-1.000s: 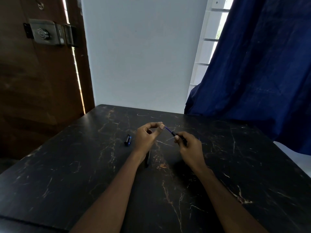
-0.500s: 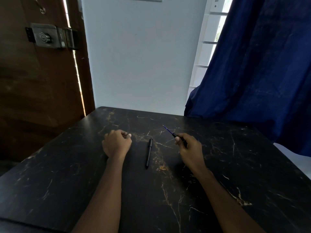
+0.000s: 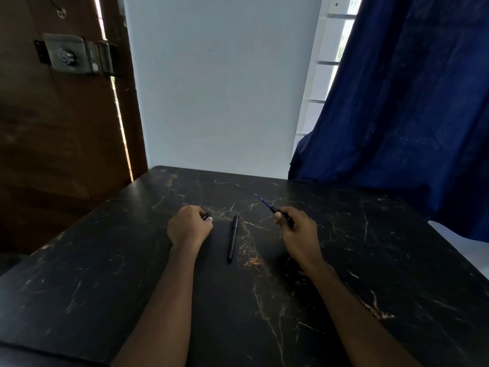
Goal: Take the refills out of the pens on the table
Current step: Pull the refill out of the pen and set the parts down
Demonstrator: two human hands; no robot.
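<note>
Gripping a pen [image 3: 274, 209] in the right hand [image 3: 299, 231] with blue refill [image 3: 262, 200] jutting toward the worktop's [image 3: 370, 260] far edge, and pinching a small dark piece [image 3: 205, 216] in the left hand [image 3: 189, 229]; best to drop that, then draw the refill straight out

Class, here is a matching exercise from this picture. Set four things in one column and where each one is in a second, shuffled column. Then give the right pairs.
Things
1. black pen
2. blue refill
3. small dark piece
4. blue curtain

Places
A. gripped in the left hand
B. hanging at the far right of the table
C. lying on the table between the two hands
D. sticking out of the pen barrel held by the right hand

Pairs: 1-C, 2-D, 3-A, 4-B
</note>
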